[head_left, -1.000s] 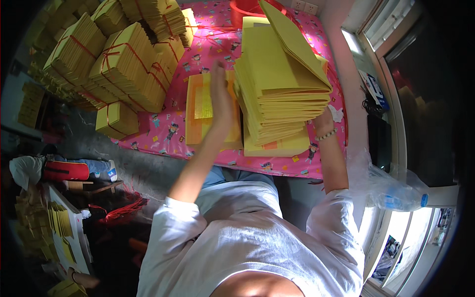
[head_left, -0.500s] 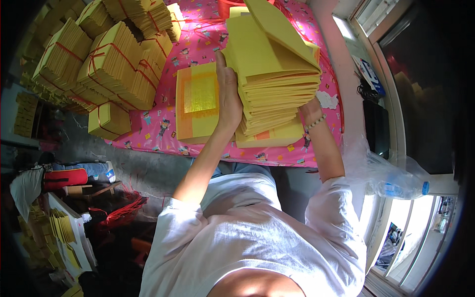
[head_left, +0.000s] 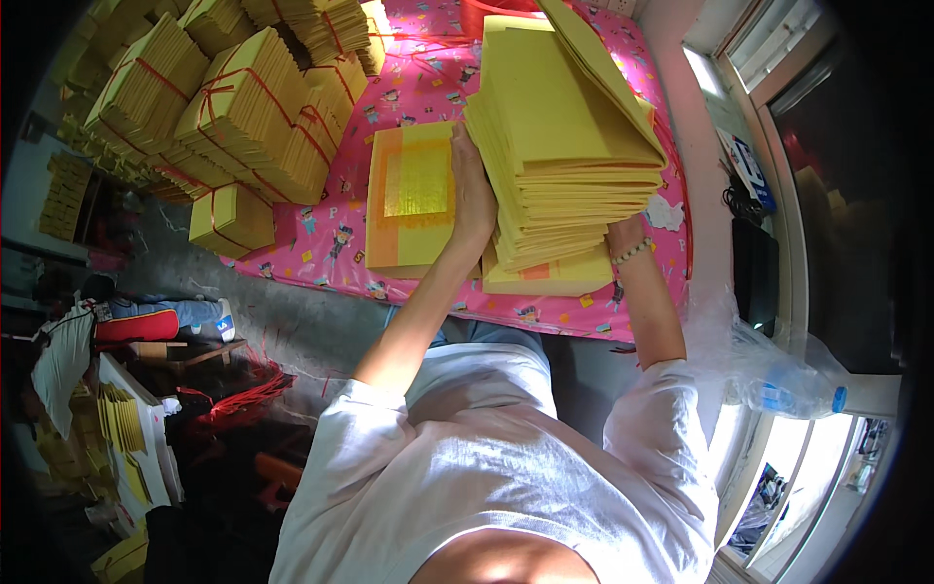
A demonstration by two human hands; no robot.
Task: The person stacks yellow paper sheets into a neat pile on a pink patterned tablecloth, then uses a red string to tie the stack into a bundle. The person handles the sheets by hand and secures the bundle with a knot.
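A thick stack of folded yellow paper sheets (head_left: 584, 195) is held upright between my two hands, its near edges uneven and its top sheets flaring to the right. My left hand (head_left: 473, 190) lies with long fingers pressed along the stack's left side. Around the lower right side, my right hand (head_left: 626, 234) supports it; most of its fingers are hidden behind the paper, and a beaded bracelet (head_left: 634, 251) circles the wrist. Below the stack sits a yellow paper block (head_left: 555, 277). Left of it is another yellow block (head_left: 409, 243) with a shiny gold square on top.
Red-tied yellow paper bundles (head_left: 243, 107) are piled at the left of the pink patterned table cover (head_left: 341, 219). A red basin (head_left: 486, 15) stands at the back. On the right are a window ledge (head_left: 696, 146) and a plastic bottle (head_left: 788, 394). Red ties (head_left: 243, 394) lie at lower left.
The whole view has shifted, so the scene sits a little farther right. Both hands keep the paper stack between them, and it appears slightly larger.
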